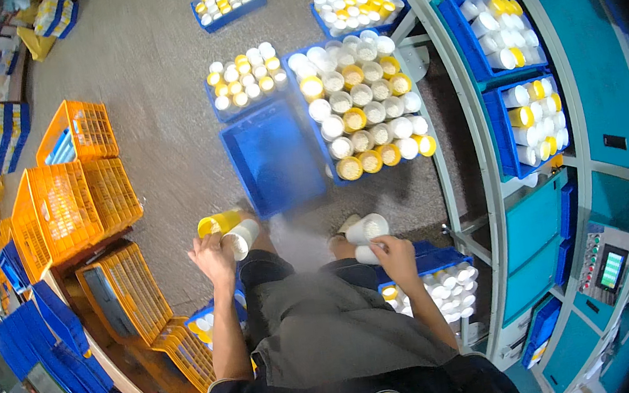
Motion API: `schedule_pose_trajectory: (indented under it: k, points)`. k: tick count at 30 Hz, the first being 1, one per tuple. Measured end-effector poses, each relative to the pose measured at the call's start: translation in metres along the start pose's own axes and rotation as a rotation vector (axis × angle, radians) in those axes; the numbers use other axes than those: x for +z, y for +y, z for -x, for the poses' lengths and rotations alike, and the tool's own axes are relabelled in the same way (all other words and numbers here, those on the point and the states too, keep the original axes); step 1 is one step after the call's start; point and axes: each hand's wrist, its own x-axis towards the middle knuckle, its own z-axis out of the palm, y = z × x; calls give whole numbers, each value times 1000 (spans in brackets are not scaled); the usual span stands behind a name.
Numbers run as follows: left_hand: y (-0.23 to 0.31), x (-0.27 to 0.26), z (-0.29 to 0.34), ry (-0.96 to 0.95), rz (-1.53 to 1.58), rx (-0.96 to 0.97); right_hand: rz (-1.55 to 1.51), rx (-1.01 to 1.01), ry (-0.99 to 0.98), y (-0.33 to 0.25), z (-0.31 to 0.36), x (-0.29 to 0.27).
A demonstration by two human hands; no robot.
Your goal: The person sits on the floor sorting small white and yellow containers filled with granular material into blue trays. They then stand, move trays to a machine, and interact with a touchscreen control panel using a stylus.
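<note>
My left hand (pixel 213 258) is closed round a yellow cup (pixel 211 224) and a white cup (pixel 245 235), side by side and tilted. Pale lumpy matter shows in their mouths. On the right, my right hand (pixel 396 255) grips a white cup (pixel 368 228), with a smaller-looking white cup (pixel 365 254) just below it at my fingertips. Ahead of my knees lies a blue tray (pixel 270 151) with its blue floor showing. Beside it, a large blue crate (pixel 325 172) holds rows of upright white and yellow cups, many with pale matter inside.
More blue trays of cups stand on the grey floor (pixel 154 83) ahead and by my right thigh (pixel 445 257). Orange crates (pixel 60 210) line the left. On the right rises a teal machine (pixel 528 230) with a control panel (pixel 608 264) and cup-filled trays (pixel 506 143).
</note>
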Motion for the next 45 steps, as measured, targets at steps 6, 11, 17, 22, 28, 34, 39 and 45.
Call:
schedule_pose_trajectory:
  k: [6,11,17,22,28,34,39,45]
  points:
    - [-107,23,-98,-39,-69,45,-193,-28,99,-75,-153,147]
    - [-176,120,-281,-206,-2,350,-203,215,325,-111,-340,291]
    - [-179,287,-490,-216,34,812,-421,431,559,-107,-510,432]
    - [-119,384,-580,-149,149,931,-456,542,598,-98,-594,482]
    - [-23,443,-595,-146,383,1152,-549,560,600,-121,-619,512]
    - [55,499,-565,-204,522,1442,-527,541,588,-141,-626,515]
    - [68,533,-561,-158,282,1684,-609,552,604,-139,-620,508]
    - [66,541,-565,-232,46,1683,-678,569,468,-137,-623,505]
